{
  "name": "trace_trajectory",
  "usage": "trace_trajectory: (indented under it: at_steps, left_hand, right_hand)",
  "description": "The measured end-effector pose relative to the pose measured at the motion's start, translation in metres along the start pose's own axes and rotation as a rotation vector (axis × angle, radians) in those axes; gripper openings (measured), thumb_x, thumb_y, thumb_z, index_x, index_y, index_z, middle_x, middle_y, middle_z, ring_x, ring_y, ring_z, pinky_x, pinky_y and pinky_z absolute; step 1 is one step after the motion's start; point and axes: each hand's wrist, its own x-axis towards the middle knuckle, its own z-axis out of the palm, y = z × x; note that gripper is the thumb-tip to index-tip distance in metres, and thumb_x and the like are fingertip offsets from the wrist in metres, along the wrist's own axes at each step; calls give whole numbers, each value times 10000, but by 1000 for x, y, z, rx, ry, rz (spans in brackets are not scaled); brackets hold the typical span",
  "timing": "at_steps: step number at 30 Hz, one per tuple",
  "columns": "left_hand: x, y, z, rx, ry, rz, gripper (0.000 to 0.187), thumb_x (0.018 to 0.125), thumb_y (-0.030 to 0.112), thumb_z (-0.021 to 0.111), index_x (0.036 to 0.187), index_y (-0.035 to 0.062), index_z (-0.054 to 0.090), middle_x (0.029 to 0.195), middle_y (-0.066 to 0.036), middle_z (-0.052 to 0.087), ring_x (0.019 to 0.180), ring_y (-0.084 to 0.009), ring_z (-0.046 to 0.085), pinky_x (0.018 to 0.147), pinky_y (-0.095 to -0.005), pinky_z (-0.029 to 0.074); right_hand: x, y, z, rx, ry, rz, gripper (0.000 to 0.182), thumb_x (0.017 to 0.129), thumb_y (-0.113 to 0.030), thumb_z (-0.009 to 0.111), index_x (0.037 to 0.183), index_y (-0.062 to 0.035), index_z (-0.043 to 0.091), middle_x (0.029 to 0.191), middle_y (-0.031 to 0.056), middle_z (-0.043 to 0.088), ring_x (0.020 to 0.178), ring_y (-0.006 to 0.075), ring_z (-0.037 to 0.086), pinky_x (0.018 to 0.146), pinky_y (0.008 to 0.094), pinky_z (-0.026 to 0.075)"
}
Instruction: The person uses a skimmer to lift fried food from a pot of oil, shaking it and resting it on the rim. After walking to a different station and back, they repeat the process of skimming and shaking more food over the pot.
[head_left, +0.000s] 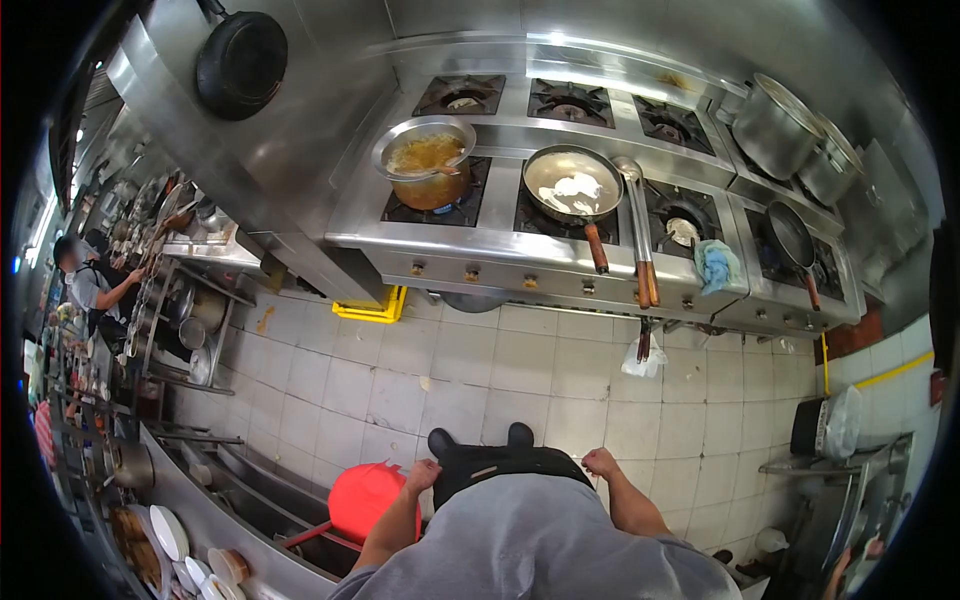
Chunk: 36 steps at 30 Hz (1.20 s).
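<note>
Before a steel stove on a tiled floor, left hand and right hand hang with fingers curled closed.

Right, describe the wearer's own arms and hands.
The left hand and right hand look ungloved. Both forearms are uncovered below a short-sleeved grey shirt. No wristband or marking can be made out at this size.

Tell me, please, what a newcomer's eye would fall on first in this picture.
Probably the bright red object, low and left of centre. Next may come the wooden-handled frying pan with white contents at the front of the stove, and the wide-rimmed pot of golden contents to its left.
</note>
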Motion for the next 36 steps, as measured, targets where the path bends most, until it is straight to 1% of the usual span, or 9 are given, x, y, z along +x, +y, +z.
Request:
trace_trajectory:
  at_steps: [4,7,14,25,29,31,32,33,36]
  left_hand:
    - [1,0,1,21,12,20,318,744,296,626,901,20,646,876,-189,653,880,-313,630,789,-372,485]
    - [5,-1,1,23,1,24,311,740,294,627,895,25,649,874,-193,652,880,-317,629,786,-373,485]
    - [2,9,-1,23,16,26,304,734,294,625,884,31,651,870,-190,652,874,-317,629,780,-374,485]
    - [1,3,-1,18,53,49,321,739,297,614,893,17,648,872,-197,649,865,-315,630,772,-374,486]
    - [-7,2,-6,10,118,35,338,767,301,576,912,4,644,886,-212,645,883,-329,626,779,-387,485]
    - [-13,1,-14,1,180,16,350,783,306,552,926,-1,641,902,-220,643,898,-341,622,785,-395,484]
    - [-15,-1,-18,-3,184,-7,359,788,310,544,936,-3,639,912,-224,640,909,-345,618,793,-399,481]
    - [-17,-5,-23,-9,185,-30,367,792,314,536,945,-4,636,923,-227,637,920,-349,614,801,-403,478]
    - [-26,-22,-28,-52,180,-103,375,798,313,527,960,-9,632,943,-234,631,940,-351,606,818,-405,472]
  right_hand:
    - [-3,-4,-3,22,5,16,167,729,-129,602,735,35,638,582,106,589,478,171,551,431,304,454]
    - [-6,-5,-5,1,23,30,154,724,-121,625,775,21,655,622,93,608,522,150,577,429,274,475]
    - [-4,1,-6,-1,8,62,153,721,-119,618,782,16,657,644,94,616,546,153,586,445,278,483]
    - [1,1,-3,-39,-4,58,141,718,-118,614,762,8,659,644,90,617,557,152,592,447,276,484]
    - [9,-9,-2,-12,-48,23,157,736,-135,625,819,-5,657,683,76,625,585,149,598,465,277,494]
    - [15,-32,-5,61,-60,-41,165,747,-142,629,852,-17,654,709,67,629,603,148,602,474,279,498]
    - [21,-49,-8,55,-78,-46,174,771,-155,617,897,-38,647,745,48,630,633,142,599,499,285,502]
    - [26,-70,-12,84,-105,-81,168,782,-153,600,903,-44,643,752,42,625,650,141,597,515,289,501]
    - [30,-166,-25,156,-200,-200,181,817,-162,568,956,-56,615,796,19,609,692,136,585,567,294,494]
